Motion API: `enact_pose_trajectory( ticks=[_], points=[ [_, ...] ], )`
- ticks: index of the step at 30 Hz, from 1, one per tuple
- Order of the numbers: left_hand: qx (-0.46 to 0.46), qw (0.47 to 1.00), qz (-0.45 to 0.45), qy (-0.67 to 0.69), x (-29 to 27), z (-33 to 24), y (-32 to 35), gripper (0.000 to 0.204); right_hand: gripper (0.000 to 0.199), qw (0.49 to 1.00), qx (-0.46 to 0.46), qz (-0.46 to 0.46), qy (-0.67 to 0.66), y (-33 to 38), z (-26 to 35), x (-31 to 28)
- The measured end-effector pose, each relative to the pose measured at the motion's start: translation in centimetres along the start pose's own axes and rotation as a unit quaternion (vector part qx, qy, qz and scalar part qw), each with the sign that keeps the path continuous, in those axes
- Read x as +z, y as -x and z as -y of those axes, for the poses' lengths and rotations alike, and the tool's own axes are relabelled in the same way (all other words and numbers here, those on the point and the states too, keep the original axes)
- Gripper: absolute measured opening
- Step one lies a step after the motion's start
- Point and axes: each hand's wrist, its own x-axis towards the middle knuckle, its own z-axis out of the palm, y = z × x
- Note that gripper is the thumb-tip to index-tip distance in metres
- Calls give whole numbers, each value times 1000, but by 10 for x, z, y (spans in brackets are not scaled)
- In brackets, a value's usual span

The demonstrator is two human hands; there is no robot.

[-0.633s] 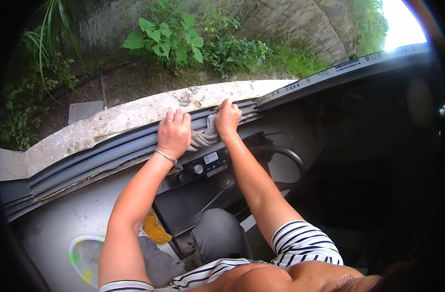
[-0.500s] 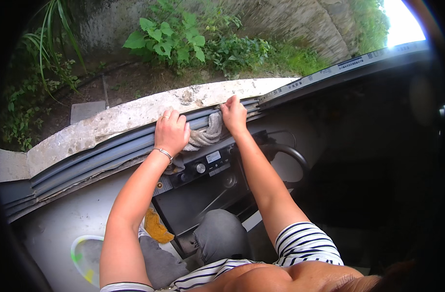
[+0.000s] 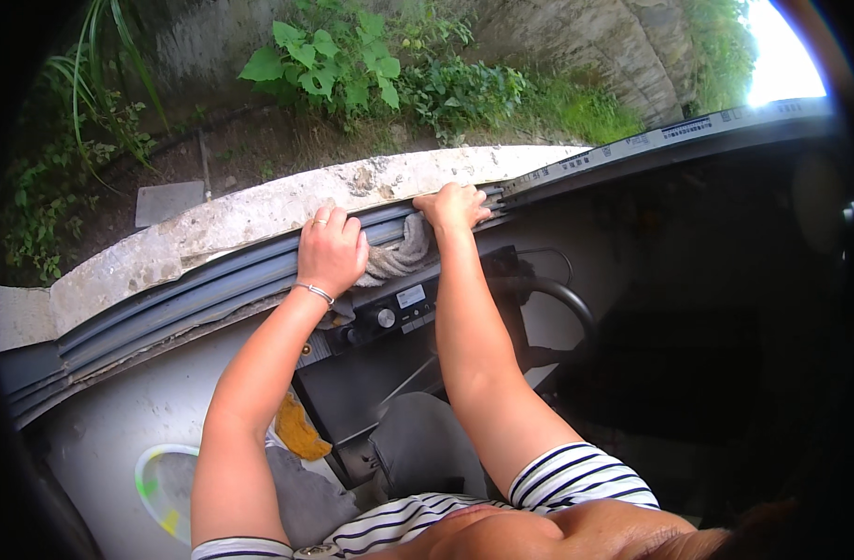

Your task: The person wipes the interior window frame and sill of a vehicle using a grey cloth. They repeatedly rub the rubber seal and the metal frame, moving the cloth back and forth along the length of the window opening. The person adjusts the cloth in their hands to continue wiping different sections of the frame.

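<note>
A twisted grey cloth [image 3: 397,257] lies over the inner edge of a window's bluish-grey sliding track [image 3: 236,273]. My left hand [image 3: 332,252], with a ring and a bracelet, is closed on the cloth's left part, its fingers curled over the rails. The cloth's other end runs up beneath my right hand [image 3: 453,205]. That hand is bent over the track near the frame's right part, thumb pointing left and fingers curled down to the right. Its palm side and the cloth under it are mostly hidden.
A rough pale sill [image 3: 287,196] borders the track, with plants [image 3: 329,70] outside. Below sit a black machine with a silver knob [image 3: 386,318], a black curved pipe [image 3: 567,303], a yellow-brown cloth [image 3: 301,429] and a pale ring-shaped item [image 3: 145,485]. The window frame [image 3: 670,138] rises right.
My right hand has turned at the wrist, its fingers now curled to the right over the track. The right forearm has swung left. My left hand stays in place on the cloth.
</note>
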Motion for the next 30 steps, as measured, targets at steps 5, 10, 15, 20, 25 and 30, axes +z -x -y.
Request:
enact_pose_trajectory(
  ticks=[5, 10, 15, 20, 25, 30],
  points=[
    [0, 1000, -1, 3, 2, 1, 1, 16, 44, 991, -21, -111, -73, 8, -9, 32],
    [-2, 1000, -2, 7, 5, -2, 0, 14, 28, 940, -109, -231, -225, -10, -33, 66],
    [-1, 1000, 0, -6, 4, 0, -1, 14, 16, 892, -160, -279, -317, -11, -38, 73],
    [-5, 1000, 16, -23, 4, 1, 1, 13, 21, 796, -50, -173, -577, -16, -39, 40],
    [-1, 999, 21, -32, 3, -1, -1, 13, 27, 562, -99, 20, -821, -76, -28, -9],
    [-5, 998, 35, -43, 2, -1, -1, 13, 36, 797, -77, -61, -596, -87, -42, -8]
  ],
)
